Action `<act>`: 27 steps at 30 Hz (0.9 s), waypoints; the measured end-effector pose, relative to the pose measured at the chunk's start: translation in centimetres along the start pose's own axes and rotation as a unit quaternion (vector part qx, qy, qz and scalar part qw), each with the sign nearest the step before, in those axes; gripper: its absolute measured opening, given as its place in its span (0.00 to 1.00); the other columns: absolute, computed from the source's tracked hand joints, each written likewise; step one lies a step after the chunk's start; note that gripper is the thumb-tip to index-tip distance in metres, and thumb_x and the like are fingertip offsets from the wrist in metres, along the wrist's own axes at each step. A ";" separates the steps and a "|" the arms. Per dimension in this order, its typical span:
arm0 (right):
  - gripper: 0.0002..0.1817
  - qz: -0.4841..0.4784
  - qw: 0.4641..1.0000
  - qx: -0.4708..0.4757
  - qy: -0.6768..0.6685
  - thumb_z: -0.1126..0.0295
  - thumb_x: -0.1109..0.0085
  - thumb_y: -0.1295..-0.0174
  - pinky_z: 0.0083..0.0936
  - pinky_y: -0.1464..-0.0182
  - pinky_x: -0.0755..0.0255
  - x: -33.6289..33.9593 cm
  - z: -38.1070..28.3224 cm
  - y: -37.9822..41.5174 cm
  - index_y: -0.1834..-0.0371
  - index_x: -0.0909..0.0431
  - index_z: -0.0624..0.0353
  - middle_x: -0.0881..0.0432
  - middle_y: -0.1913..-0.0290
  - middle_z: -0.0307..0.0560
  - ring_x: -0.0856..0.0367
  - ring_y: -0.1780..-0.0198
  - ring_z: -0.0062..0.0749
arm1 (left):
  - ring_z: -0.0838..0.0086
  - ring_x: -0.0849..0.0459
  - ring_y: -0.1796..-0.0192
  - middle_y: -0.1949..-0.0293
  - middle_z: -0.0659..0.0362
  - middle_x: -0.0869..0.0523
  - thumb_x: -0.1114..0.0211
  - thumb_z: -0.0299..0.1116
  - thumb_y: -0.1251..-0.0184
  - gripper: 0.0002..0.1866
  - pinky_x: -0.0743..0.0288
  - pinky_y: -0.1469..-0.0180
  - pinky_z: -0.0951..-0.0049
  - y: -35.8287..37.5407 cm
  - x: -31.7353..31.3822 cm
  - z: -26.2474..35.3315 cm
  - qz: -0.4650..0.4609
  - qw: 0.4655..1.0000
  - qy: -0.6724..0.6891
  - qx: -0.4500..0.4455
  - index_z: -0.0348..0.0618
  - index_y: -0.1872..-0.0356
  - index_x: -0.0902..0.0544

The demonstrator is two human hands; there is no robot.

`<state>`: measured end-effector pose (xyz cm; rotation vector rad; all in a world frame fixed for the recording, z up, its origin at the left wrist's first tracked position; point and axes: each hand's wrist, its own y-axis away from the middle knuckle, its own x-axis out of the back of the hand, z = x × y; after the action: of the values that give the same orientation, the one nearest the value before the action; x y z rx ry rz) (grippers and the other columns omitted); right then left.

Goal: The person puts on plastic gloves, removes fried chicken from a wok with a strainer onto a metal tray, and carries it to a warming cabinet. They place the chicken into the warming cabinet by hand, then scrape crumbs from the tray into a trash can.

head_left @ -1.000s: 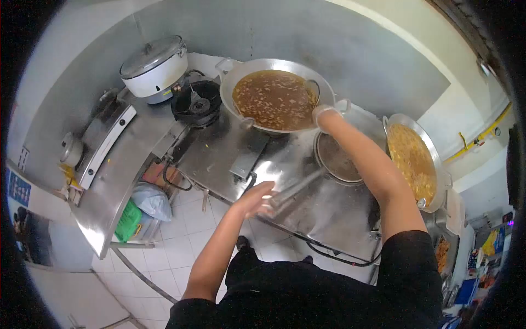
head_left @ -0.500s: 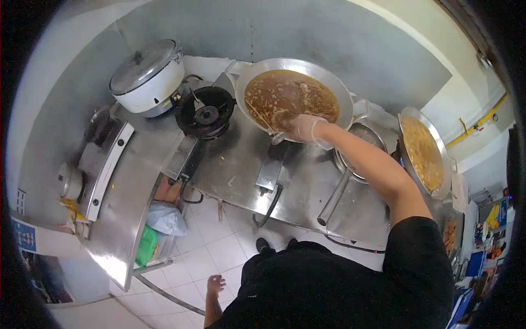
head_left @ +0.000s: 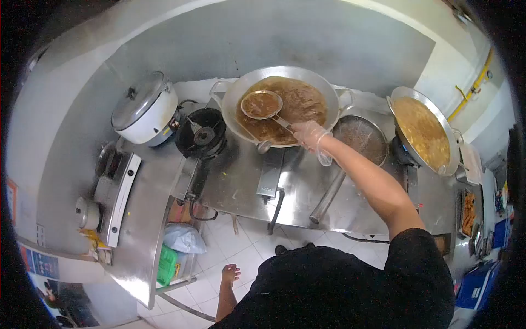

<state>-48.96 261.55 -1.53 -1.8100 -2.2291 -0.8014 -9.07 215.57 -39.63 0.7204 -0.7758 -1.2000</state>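
Observation:
My right hand [head_left: 309, 135], in a clear plastic glove, grips the handle of a round strainer [head_left: 262, 105] over the large wok [head_left: 290, 71]. The strainer's bowl lies at the surface of the brown liquid [head_left: 301, 104], with some of the liquid inside it. A ladle [head_left: 264, 146] leans on the wok's front rim, left of my right hand. My left hand [head_left: 230, 273] hangs low over the floor, bare and holding nothing, its fingers slightly curled and apart.
A second wok [head_left: 424, 134] of yellowish food stands at the right. A long-handled pan [head_left: 360, 137] lies beside the large wok. Left are an empty burner [head_left: 204, 134], a white rice cooker [head_left: 143, 108] and a small stove [head_left: 121, 200].
The strainer has come into sight at the liquid's surface, and my right hand has moved up from the liquid near the front rim. The camera view has shifted slightly.

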 end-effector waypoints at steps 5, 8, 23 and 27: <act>0.14 0.013 0.952 0.065 0.300 0.65 0.49 0.32 0.35 0.61 0.20 2.7 2.3 -0.6 0.48 0.19 0.56 0.14 0.65 0.50 0.14 0.64 0.42 | 0.67 0.13 0.63 0.59 0.56 0.12 0.40 0.41 0.28 0.13 0.22 0.61 0.61 0.2 -2.8 -0.3 -0.040 0.999 -0.021 0.005 0.50 0.48 0.25; 0.14 0.035 0.925 0.074 0.371 0.66 0.51 0.34 0.39 0.55 0.19 4.0 2.9 0.6 0.51 0.19 0.56 0.13 0.61 0.52 0.13 0.60 0.49 | 0.65 0.13 0.61 0.57 0.55 0.12 0.40 0.41 0.27 0.13 0.22 0.60 0.58 -1.6 -2.3 -3.0 -0.110 0.992 0.028 0.062 0.50 0.48 0.25; 0.16 0.070 0.859 0.198 0.468 0.67 0.49 0.36 0.42 0.49 0.22 8.6 9.0 -1.9 0.49 0.19 0.58 0.14 0.55 0.57 0.16 0.51 0.54 | 0.64 0.13 0.59 0.56 0.54 0.13 0.43 0.43 0.26 0.18 0.23 0.60 0.59 8.4 -6.0 -9.1 -0.031 0.994 -0.101 -0.008 0.46 0.42 0.25; 0.17 0.084 0.900 0.177 0.388 0.64 0.51 0.34 0.43 0.48 0.23 9.4 9.5 -0.4 0.47 0.20 0.58 0.15 0.54 0.59 0.17 0.50 0.55 | 0.64 0.13 0.60 0.56 0.53 0.13 0.41 0.44 0.28 0.19 0.23 0.61 0.58 7.9 -6.0 -9.5 -0.045 0.993 -0.096 -0.047 0.47 0.43 0.25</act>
<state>-49.79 274.29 -5.54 -1.1887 -1.5451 -0.8197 1.97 223.85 -39.16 0.5728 -0.8457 -1.3930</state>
